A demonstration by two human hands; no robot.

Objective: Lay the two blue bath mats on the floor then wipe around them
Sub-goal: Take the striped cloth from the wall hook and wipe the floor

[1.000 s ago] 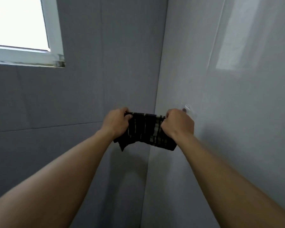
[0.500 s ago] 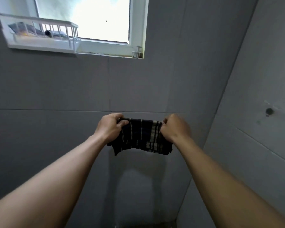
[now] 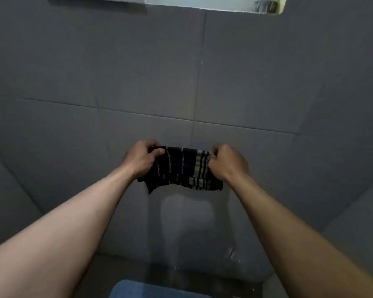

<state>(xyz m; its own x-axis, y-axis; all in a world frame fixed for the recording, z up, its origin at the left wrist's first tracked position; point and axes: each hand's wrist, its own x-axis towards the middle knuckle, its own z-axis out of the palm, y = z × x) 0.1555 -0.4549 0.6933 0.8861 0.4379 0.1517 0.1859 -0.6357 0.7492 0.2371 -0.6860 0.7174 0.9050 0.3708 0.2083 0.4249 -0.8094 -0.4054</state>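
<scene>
Gripping opposite ends of a dark striped cloth (image 3: 182, 166), the left hand (image 3: 142, 159) and right hand (image 3: 226, 163) hold it taut. One blue bath mat (image 3: 151, 290) lies well below them; wiping looks next, needing the cloth lowered to the floor beside it.

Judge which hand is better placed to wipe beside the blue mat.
Right hand, narrowly: it and the left hand grip the striped cloth, but wet splashes lie on its side of the blue mat.

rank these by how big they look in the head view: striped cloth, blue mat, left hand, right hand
1. striped cloth
2. blue mat, only a strip in frame, barely ahead of the hands
3. left hand and right hand, about alike
</scene>
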